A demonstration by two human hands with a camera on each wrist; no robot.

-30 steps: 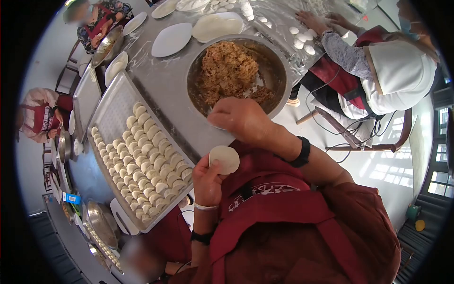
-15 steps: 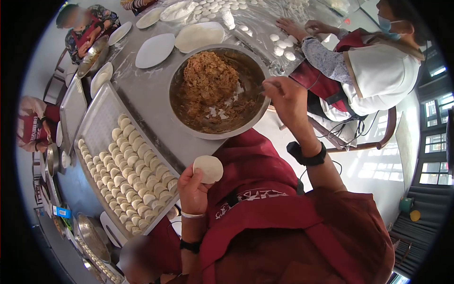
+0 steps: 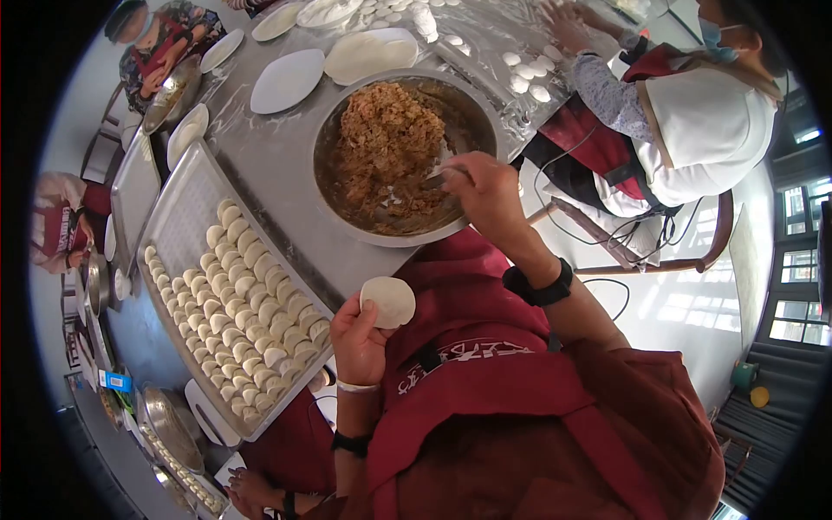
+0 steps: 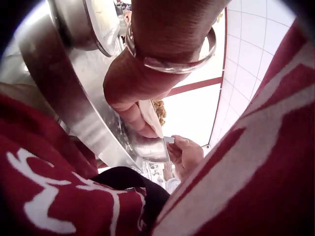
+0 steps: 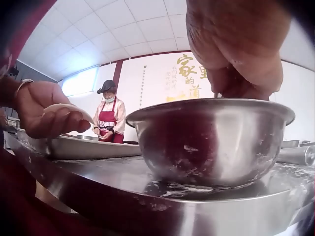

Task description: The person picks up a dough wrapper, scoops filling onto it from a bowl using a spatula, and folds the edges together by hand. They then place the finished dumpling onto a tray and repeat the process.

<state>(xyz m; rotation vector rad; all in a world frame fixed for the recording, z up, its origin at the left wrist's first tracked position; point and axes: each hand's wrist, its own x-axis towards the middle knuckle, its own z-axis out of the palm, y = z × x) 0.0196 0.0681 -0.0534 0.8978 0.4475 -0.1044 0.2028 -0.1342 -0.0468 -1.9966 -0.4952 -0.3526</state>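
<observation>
My left hand (image 3: 357, 342) pinches a round, flat dumpling wrapper (image 3: 387, 302), thumb on top, just below the bowl's near side. Brown minced filling (image 3: 386, 126) is heaped in a wide steel bowl (image 5: 206, 152) on the table. Over the bowl's right part, my right hand (image 3: 492, 195) grips a slim metal utensil (image 3: 433, 181) whose tip is down by the filling; its exact kind cannot be told. In the right wrist view the bowl's wall hides the fingertips. To the left, folded dumplings (image 3: 247, 303) lie in rows on a metal tray (image 3: 182, 204).
White plates (image 3: 286, 81) stand behind the bowl, one bearing a stack of wrappers (image 3: 371, 55). Small dough pieces (image 3: 520, 84) lie on the floured steel table at the back right. A person (image 3: 685, 113) works at the right; others stand at the far left.
My right hand moved from the bowl's near edge to its right rim, where the utensil came into view, then inward over the filling. My left hand keeps holding the wrapper.
</observation>
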